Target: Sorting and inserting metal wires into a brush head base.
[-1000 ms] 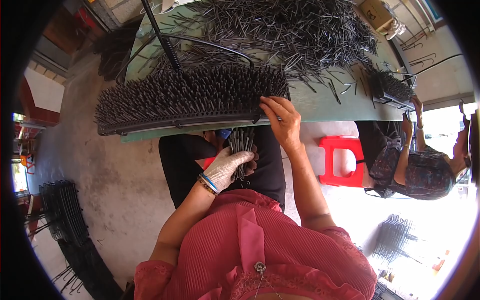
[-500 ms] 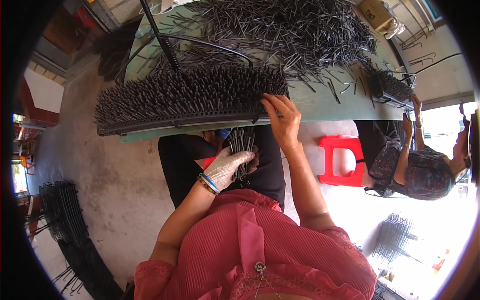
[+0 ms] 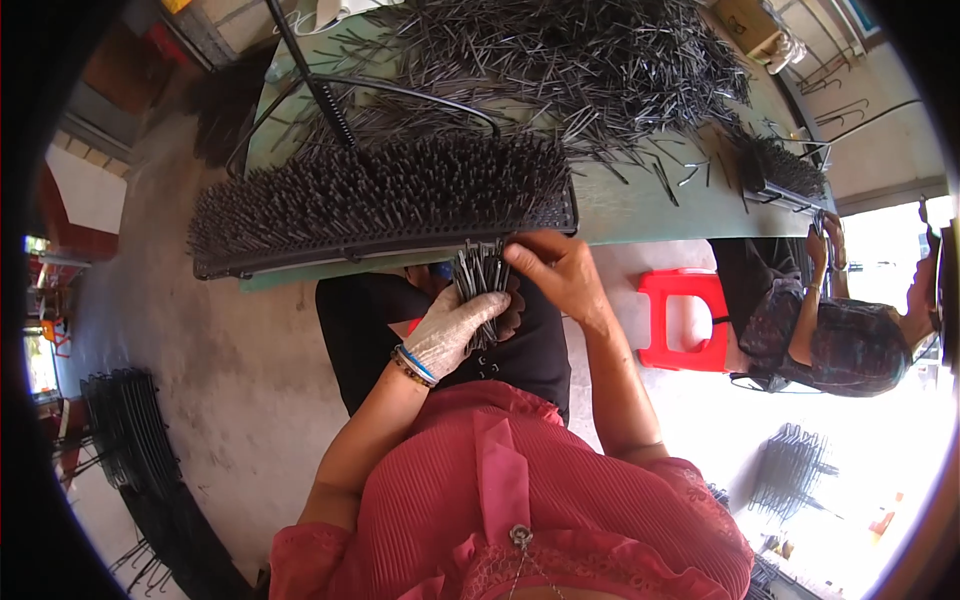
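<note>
My left hand (image 3: pixel 458 335), in a pale knitted glove, is closed round a bundle of thin dark rods (image 3: pixel 481 268) held upright above my lap. At the top right of that bundle, my bare right hand (image 3: pixel 562 272) pinches with thumb and forefinger at a rod's tip; the other fingers curl behind. Just beyond both hands, along the table's near edge, lies a long black perforated rack (image 3: pixel 400 243), densely filled with upright dark rods (image 3: pixel 370 190). Its right end shows some uncovered holes.
A large heap of loose rods (image 3: pixel 600 60) covers the back of the green table (image 3: pixel 625 210). A black metal frame (image 3: pixel 325 105) rises behind the rack. To the right stand a red stool (image 3: pixel 655 320) and a co-worker (image 3: pixel 850 345) at a smaller rack (image 3: pixel 780 175). Black wire racks (image 3: pixel 130 420) lie left.
My right hand has come back from the rack's right end to the top of the bundle. The left hand keeps its hold, nearly still. The co-worker's hands have drawn together.
</note>
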{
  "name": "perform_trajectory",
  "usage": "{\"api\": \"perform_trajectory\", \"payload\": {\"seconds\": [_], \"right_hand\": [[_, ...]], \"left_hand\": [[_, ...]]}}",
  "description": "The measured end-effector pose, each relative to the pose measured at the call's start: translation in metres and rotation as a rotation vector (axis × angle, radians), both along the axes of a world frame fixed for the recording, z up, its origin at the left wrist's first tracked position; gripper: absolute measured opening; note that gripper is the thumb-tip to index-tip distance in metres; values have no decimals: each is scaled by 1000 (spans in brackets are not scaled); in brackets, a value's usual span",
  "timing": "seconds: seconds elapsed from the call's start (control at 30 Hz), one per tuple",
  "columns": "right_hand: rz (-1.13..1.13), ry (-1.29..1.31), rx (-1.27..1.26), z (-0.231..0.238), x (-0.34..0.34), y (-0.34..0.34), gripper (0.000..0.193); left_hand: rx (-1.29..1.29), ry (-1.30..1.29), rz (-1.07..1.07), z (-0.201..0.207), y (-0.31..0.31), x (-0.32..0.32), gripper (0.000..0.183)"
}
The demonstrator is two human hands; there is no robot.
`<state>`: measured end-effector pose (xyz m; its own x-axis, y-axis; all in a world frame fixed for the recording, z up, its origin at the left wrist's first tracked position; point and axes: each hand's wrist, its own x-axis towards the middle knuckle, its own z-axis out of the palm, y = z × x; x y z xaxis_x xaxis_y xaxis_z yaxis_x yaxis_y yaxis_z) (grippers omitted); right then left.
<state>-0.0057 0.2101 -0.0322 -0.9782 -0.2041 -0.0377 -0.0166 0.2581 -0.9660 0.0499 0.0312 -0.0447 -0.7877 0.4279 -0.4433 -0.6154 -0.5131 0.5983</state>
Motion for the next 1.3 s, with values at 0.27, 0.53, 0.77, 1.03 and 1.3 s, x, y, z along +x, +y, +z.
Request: {"api": "perform_trajectory", "payload": {"seconds": [0.27,0.53,0.77,1.03,1.3], "right_hand": [[-127,-249,-285,-10,8,16,30],[-261,-109,-234,-7,4,33,26],[-399,431,-41,11,-52,47,17],[-307,437,-5,-9,-80,53,18],[-301,457,48,-12,-80,52,19]], "left_hand": [[-92,43,-1,-6,17,-6,24],[-131,-34,206,1,43,-12,22],[-126,-48,46,6,46,-18,21],[-156,-123,28,1,48,-25,19],[-147,-129,-10,-8,45,-21,20]]}}
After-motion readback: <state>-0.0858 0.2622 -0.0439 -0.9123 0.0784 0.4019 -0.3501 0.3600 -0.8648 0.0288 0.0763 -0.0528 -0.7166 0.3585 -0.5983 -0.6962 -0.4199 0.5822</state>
